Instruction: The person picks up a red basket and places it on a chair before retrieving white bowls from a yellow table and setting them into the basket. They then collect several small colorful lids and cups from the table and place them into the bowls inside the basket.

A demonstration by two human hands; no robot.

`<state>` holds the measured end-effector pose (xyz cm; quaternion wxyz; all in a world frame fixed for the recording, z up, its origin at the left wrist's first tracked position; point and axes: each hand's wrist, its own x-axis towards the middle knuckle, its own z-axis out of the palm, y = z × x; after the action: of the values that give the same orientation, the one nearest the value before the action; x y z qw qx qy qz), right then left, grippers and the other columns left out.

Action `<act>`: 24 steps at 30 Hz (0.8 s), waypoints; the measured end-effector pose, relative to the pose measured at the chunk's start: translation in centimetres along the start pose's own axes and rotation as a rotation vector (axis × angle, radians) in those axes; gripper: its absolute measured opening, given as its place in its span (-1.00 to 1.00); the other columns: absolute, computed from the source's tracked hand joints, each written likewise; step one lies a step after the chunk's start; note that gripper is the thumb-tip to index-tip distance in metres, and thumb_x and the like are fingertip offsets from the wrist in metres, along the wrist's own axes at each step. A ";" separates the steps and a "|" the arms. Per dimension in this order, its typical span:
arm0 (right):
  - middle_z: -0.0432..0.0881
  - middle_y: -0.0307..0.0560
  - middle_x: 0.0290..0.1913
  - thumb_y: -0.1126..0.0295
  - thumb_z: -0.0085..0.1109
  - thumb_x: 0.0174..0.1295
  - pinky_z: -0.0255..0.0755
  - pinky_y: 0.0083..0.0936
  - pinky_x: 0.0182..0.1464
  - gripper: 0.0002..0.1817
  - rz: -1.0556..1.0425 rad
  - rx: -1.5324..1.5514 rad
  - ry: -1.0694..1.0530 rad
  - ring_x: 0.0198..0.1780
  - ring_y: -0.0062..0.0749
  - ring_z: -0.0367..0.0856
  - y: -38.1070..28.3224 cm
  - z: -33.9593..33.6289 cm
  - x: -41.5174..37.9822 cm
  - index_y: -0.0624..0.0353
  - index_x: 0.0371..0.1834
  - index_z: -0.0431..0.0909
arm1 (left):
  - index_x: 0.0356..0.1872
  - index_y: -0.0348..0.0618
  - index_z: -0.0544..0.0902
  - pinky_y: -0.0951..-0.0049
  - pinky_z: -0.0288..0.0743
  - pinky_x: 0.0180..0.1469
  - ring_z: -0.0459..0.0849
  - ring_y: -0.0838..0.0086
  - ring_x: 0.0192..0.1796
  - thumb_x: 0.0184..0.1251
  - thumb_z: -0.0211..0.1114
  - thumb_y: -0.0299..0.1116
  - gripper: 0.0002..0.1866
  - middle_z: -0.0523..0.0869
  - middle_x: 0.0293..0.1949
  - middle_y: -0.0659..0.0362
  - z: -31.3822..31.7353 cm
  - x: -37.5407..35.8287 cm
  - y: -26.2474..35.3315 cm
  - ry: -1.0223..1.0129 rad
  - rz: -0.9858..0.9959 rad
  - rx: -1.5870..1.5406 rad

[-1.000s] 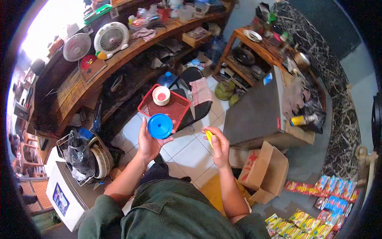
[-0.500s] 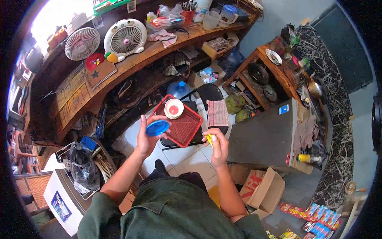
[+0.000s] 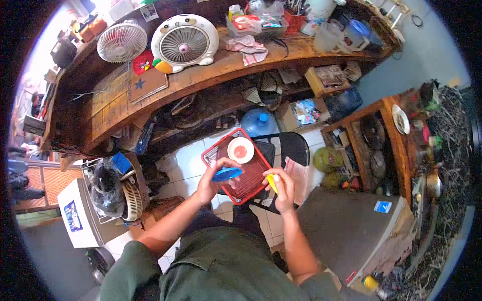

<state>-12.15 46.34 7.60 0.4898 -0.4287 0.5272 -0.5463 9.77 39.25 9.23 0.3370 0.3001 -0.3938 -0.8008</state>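
My left hand (image 3: 214, 181) is closed around a round blue lid (image 3: 227, 174), gripping it by its edge. In my right hand (image 3: 282, 189), a small yellow object (image 3: 272, 183) is pinched between thumb and fingers; its kind is hard to make out. Beyond both hands, a red plastic basket (image 3: 261, 159) rests on a black chair (image 3: 295, 145). Inside the basket, near its far end, stands a white tub (image 3: 241, 150) with something reddish at its middle. The lid hangs over the near left part of the basket, apart from the tub.
A curved wooden counter (image 3: 201, 80) runs along the back, bearing a white animal-shaped fan (image 3: 184, 45) and a smaller fan (image 3: 122, 44). Behind the chair stands a blue water jug (image 3: 258, 123). A grey fridge-like cabinet (image 3: 346, 226) is at my right, a white box (image 3: 80, 213) at my left.
My view has shifted, so the basket, tub and counter sit differently in it. Both hands are nearer the basket, and the lid is turned flatter. Each hand keeps its hold.
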 end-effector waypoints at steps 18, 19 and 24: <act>0.53 -0.01 0.10 0.05 -0.04 0.44 0.49 -0.41 0.07 -0.49 0.497 0.018 0.103 0.01 -0.37 0.59 21.2 -2.8 8.4 0.20 0.26 0.40 | 0.02 -0.23 0.51 0.21 0.44 0.07 0.59 0.05 -0.02 0.33 0.22 0.00 -0.52 0.59 -0.07 -0.12 -12.0 15.0 -17.1 0.124 -0.076 1.040; 0.54 0.00 0.09 0.05 -0.04 0.44 0.49 -0.40 0.07 -0.49 0.486 0.032 0.127 0.00 -0.36 0.59 22.1 -2.8 8.4 0.21 0.25 0.40 | 0.06 -0.22 0.49 0.19 0.44 0.09 0.59 0.02 0.00 0.29 0.25 0.05 -0.46 0.57 -0.04 -0.13 -12.3 16.0 -17.7 0.085 -0.076 1.102; 0.57 -0.23 -0.18 0.16 0.05 0.41 0.40 -0.63 -0.13 -0.60 0.523 0.048 0.246 -0.22 -0.61 0.48 23.9 -3.1 7.8 0.20 0.16 0.47 | 0.15 -0.15 0.44 0.10 0.35 0.17 0.48 0.03 0.13 0.21 0.28 0.09 -0.37 0.52 0.07 -0.10 -14.8 19.5 -22.4 0.000 0.018 1.455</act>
<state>-14.42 39.97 -16.85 0.5565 -0.1973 0.6620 -0.4617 2.46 28.17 -21.19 0.0585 0.4452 -0.8291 -0.3332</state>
